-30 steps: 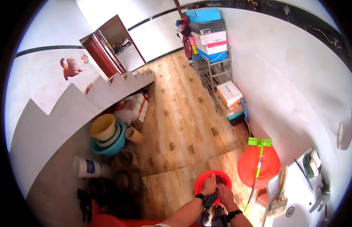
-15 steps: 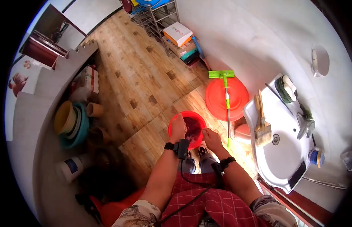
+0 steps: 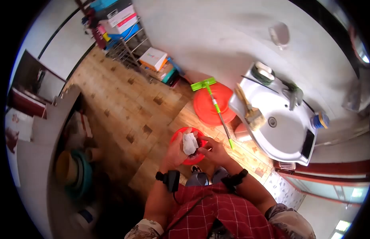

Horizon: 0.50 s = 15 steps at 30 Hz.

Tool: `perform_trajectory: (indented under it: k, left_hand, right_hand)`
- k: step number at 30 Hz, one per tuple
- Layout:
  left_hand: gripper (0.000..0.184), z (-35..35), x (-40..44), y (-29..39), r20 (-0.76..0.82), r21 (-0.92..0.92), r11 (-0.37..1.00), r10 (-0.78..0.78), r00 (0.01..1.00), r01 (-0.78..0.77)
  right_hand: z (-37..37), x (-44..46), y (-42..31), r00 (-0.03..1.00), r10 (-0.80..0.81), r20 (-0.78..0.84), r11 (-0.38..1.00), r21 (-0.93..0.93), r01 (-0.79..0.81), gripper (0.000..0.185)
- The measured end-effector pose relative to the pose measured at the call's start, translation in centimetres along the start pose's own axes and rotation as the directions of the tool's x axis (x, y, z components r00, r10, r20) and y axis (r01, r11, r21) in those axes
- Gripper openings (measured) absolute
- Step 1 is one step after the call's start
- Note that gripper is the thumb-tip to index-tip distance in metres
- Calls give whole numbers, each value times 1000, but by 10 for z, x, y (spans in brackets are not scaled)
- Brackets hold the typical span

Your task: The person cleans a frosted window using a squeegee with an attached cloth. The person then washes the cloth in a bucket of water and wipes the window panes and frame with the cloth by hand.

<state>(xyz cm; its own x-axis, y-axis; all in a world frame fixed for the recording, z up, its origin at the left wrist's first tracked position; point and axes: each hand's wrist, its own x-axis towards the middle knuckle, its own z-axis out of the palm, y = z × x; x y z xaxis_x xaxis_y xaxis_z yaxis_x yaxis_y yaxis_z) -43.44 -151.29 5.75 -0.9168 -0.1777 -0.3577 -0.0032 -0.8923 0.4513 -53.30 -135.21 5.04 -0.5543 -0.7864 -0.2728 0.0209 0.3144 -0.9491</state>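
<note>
A small red basin [image 3: 197, 160] is below my hands, with dark contents partly showing inside. My left hand [image 3: 175, 152] is closed around a crumpled white piece [image 3: 190, 143] over the basin. The piece looks like cloth or tissue, but I cannot tell its exact kind. My right hand [image 3: 215, 153] is at the basin's right side, fingers apart and half bent, reaching over the rim towards the white piece. Whether those fingertips touch it is unclear.
A white sink [image 3: 290, 139] at the right holds a wide brush [image 3: 254, 118] on its edge. A green squeegee [image 3: 211, 95] leans across a large red lid or basin [image 3: 205, 109]. Stacked tubs [image 3: 83, 171] stand at left. A metal rack [image 3: 127, 55] with boxes is behind.
The white piece now shows in my left hand, which has turned palm-up. My right hand has moved from the rim inward over the basin. The view has swung to the right.
</note>
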Motion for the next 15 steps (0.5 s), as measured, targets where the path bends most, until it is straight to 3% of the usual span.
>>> perform_trajectory:
  k: [2, 4, 6, 8, 9, 10, 12, 13, 15]
  left_hand:
    - [52, 24, -4, -10, 53, 12, 999, -41, 998, 40]
    - [49, 48, -8, -21, 167, 402, 914, -14, 986, -55]
    - [46, 49, 3, -34, 228, 435, 899, -52, 972, -54]
    - [42, 62, 8, -42, 221, 436, 898, -170, 960, 59]
    - [36, 71, 6, -46, 260, 671, 734, -105, 960, -102]
    - [36, 78, 8, -53, 269, 684, 724, -135, 954, -91]
    - [31, 91, 20, -71, 87, 464, 863, -271, 959, 202]
    - [25, 99, 24, -82, 72, 505, 848, -226, 971, 160]
    - [23, 122, 30, -104, 102, 552, 822, -236, 966, 142]
  right_hand:
    - [-4, -12, -7, 993, -90, -71, 996, -12, 89, 44]
    - [-13, -21, -6, 973, -173, -151, 975, -163, 148, 35]
    - [-31, -36, -4, 959, -185, -217, 980, -108, 164, 25]
    - [-54, -53, 4, 965, -151, -216, 985, -113, 129, 21]
    - [-66, -67, 0, 966, -142, -217, 990, -15, 142, 19]
    - [-81, -83, -2, 973, -108, -206, 989, 73, 125, 16]
    - [-111, -112, 21, 968, -92, -231, 942, 295, 160, 12]
    - [-125, -132, 21, 973, -74, -219, 841, 510, 179, 7]
    - [-154, -173, 29, 921, -110, -373, 727, 602, 330, 9]
